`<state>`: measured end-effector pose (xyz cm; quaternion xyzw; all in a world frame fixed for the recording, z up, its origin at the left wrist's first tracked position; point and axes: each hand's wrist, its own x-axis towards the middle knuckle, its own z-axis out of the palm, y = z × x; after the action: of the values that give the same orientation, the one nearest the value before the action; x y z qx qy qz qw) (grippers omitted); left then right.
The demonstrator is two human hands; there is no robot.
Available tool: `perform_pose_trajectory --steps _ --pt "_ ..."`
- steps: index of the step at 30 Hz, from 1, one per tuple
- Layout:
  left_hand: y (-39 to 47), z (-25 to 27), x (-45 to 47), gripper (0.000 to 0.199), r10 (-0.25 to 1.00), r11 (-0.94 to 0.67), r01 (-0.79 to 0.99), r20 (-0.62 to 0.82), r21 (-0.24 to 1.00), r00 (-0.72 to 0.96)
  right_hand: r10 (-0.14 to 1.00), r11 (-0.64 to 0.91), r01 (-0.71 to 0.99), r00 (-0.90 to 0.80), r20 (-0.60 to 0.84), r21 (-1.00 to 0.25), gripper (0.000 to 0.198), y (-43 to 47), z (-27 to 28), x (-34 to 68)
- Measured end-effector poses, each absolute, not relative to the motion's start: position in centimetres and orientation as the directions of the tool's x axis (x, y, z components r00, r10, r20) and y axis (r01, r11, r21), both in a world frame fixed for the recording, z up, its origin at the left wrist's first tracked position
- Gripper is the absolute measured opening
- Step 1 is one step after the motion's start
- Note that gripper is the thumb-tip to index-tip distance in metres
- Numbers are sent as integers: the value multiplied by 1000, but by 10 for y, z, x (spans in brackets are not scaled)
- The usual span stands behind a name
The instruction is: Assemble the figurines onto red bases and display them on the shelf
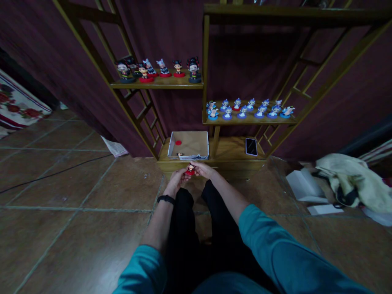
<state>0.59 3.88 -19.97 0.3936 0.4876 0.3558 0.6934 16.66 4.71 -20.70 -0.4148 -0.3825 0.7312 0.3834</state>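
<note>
Between my two hands, just in front of the low shelf, is a small figurine [190,169] with dark hair on a red round base. My left hand [178,178] has its fingers closed around the base from the left. From the right, my right hand [202,169] pinches the figurine near its head and side. Beyond the hands, an open shallow box [192,143] rests on the bottom shelf. Inside it lie a red round base [178,143] and a small dark-haired figurine piece [179,154] by the front wall.
Several figurines [163,67] stand on the upper left shelf [171,83]; several blue-purple ones [243,111] line the right shelf [251,121]. A phone [251,146] lies on the bottom shelf. White packaging [306,185] and cloth [355,179] are on the floor at right; a cable [55,174] runs left.
</note>
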Motion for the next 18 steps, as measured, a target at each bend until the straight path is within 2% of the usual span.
perform_pose_trajectory --steps 5,11,18 --pt "39 -200 6 20 905 406 -122 -379 906 196 876 -415 -241 -367 -314 -877 33 46 -204 165" --pt "40 -201 2 19 915 401 -168 -383 901 129 892 -405 -270 -324 -314 -874 25 45 -203 164" --pt "42 -203 0 17 919 394 -245 -382 886 97 882 -359 -248 -405 -240 -900 23 41 -204 164"
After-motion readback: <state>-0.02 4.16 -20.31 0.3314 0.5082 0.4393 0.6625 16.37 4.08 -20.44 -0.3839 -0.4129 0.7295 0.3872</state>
